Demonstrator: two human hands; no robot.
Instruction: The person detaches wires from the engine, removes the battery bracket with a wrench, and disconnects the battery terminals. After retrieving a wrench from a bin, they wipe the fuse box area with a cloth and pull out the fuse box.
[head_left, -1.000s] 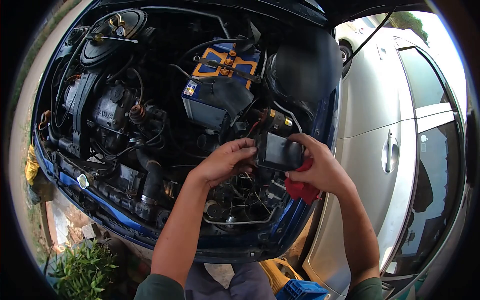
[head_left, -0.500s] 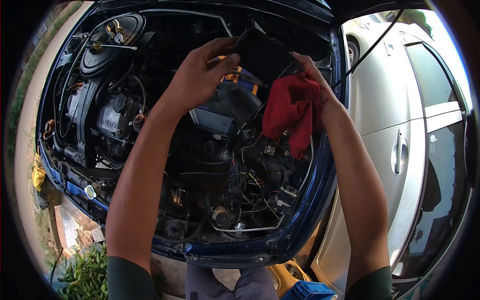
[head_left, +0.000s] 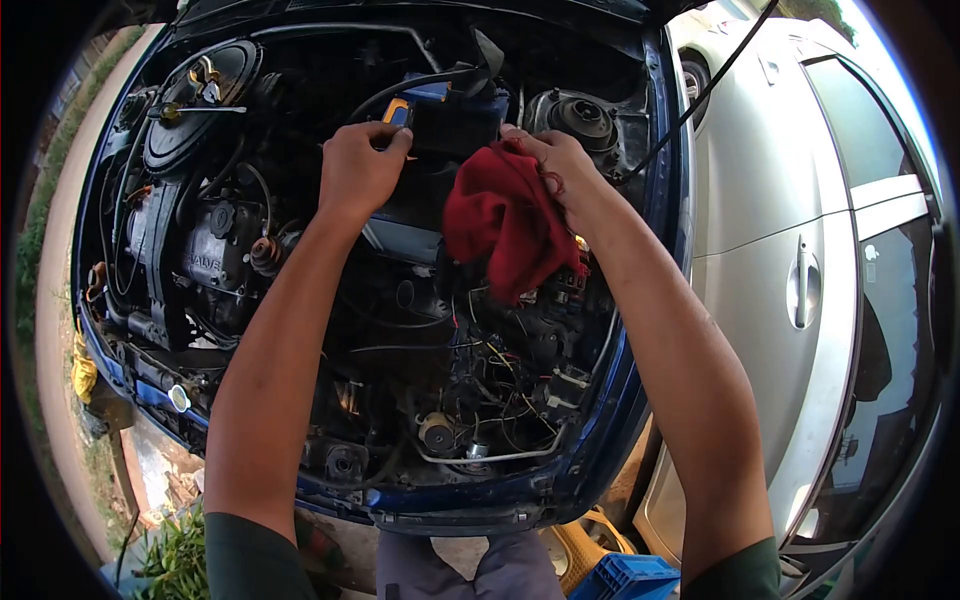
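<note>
Over the engine bay, a dark, flat-sided part (head_left: 455, 125) spans the gap between my two hands, above the blue and yellow battery (head_left: 398, 110). My left hand (head_left: 365, 165) pinches its left edge with thumb and fingers. At its right edge is my right hand (head_left: 560, 165), closed round a red cloth (head_left: 510, 220) that hangs below the fingers. The cloth hides the lower right side of the dark part. A black strip stands up behind it.
The engine (head_left: 215, 240) lies to the left. Tools with a screwdriver (head_left: 205, 108) rest on the round air filter cover (head_left: 160, 140). Loose wires (head_left: 500, 365) fill the lower right of the bay. A strut mount (head_left: 583, 118) is at upper right; a silver car (head_left: 740, 220) stands beyond.
Both hands have moved left and down with the dark part, which now sits lower over the battery. The red cloth has moved left, and the strut mount has come into view.
</note>
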